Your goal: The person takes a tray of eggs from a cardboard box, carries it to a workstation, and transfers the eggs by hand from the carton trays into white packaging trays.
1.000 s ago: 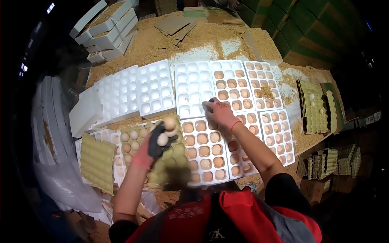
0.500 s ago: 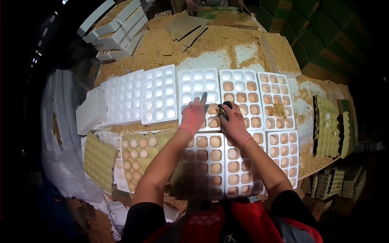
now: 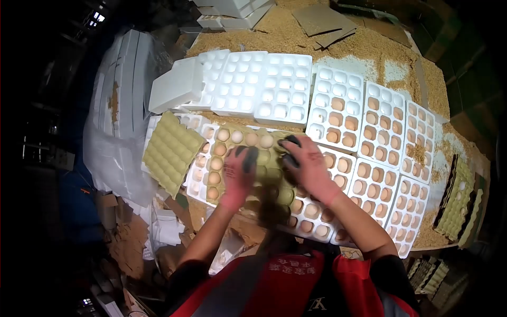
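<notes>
My left hand [image 3: 238, 177], in a pink glove with dark fingertips, is over the olive pulp egg tray [image 3: 266, 179]. It covers the cups beside the tray's left column of eggs [image 3: 216, 164]. Its fingers are blurred, so whether they grip an egg is hidden. My right hand [image 3: 309, 166], gloved alike, is above the tray's right side, fingers and thumb apart, with no egg visible between them. Eggs also fill part of the tray's far row [image 3: 252, 139]. Right of my hands, white foam boxes [image 3: 364, 148] hold eggs in square cells.
Foam boxes with bare cells [image 3: 285, 84] line the back left, beside a white foam block [image 3: 174, 87]. Another pulp tray [image 3: 171, 153] leans at left. Sawdust-like litter [image 3: 253, 42] and cardboard sheets [image 3: 325, 24] cover the far table. Pulp trays [image 3: 454, 203] stand at right.
Both hands have moved left from the foam boxes to the pulp egg tray. The view has turned left. More eggs now sit in the middle box of the back row.
</notes>
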